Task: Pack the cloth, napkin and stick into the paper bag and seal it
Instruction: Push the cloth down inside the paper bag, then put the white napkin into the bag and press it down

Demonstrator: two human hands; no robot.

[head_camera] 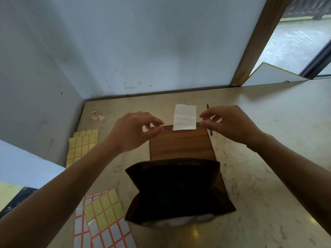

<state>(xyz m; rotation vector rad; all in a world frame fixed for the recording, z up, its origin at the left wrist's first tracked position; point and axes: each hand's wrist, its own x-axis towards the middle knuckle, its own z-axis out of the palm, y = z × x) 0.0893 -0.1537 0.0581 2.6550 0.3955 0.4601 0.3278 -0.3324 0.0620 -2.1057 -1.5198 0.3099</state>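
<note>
a: where's the napkin point(184, 117)?
b: flat on the table point(268, 158), just past the board point(180, 144), its long axis running away from the person, between both hands.
a: which hand is nearer?
b: the right hand point(227, 122); its fingertips sit at the napkin's right edge. the left hand point(136, 129) is a little further off. both are loosely curled and seem to hold nothing.
a: stick point(209, 120)? bag point(177, 190)?
b: stick lies under the right hand, pointing the same way; bag stands open, nearer the person.

- Tape roll point(95, 114), pale, far left of the bench point(268, 158).
- Yellow label sheets point(82, 145), red-gridded, at left edge.
- More label sheets point(105, 221), partly peeled, near left.
- White board point(274, 74), leaning at far right.
</note>
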